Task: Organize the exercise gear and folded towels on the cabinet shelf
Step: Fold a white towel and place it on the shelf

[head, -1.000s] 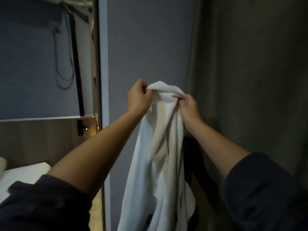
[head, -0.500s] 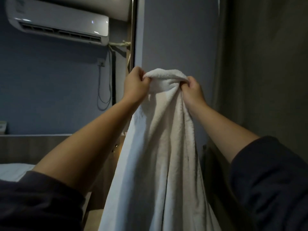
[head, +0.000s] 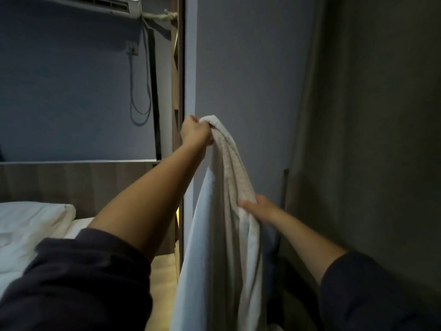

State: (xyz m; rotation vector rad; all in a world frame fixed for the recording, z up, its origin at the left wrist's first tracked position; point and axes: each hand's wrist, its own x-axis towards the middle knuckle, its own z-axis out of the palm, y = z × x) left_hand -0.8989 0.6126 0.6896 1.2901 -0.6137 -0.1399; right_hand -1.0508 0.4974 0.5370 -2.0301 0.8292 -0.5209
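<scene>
Holding: a white towel up in front of me with both hands, in the middle of the frame.
Left hand: raised at the centre of the frame, closed into a fist round the towel's topmost bunch, knuckles turned away from me. The cloth comes out on the right side of the fist.
Right hand: lower, right of centre, with the fingers curled into the towel's right edge, gripping a fold. The fingertips are buried in the cloth, so I cannot tell how deep the hold goes.
Towel: hangs unfolded from my left fist in long loose pleats. It widens as it falls and runs off the bottom edge of the frame. The stretch between my two hands slopes down to the right.
Behind the towel: a tall flat grey panel, with a narrow wooden upright along its left edge.
Right of the frame: a dark curtain hanging in dim vertical folds.
Upper left: the lower edge of a white air conditioner on a blue-grey wall, with a wall socket below it and a thin cable looping down.
Lower left: a bed with rumpled white bedding against a wood-grain headboard.
Bottom centre: a strip of pale floor between the bed and the towel.
Sleeves: dark, pushed up both forearms, filling the two bottom corners.
</scene>
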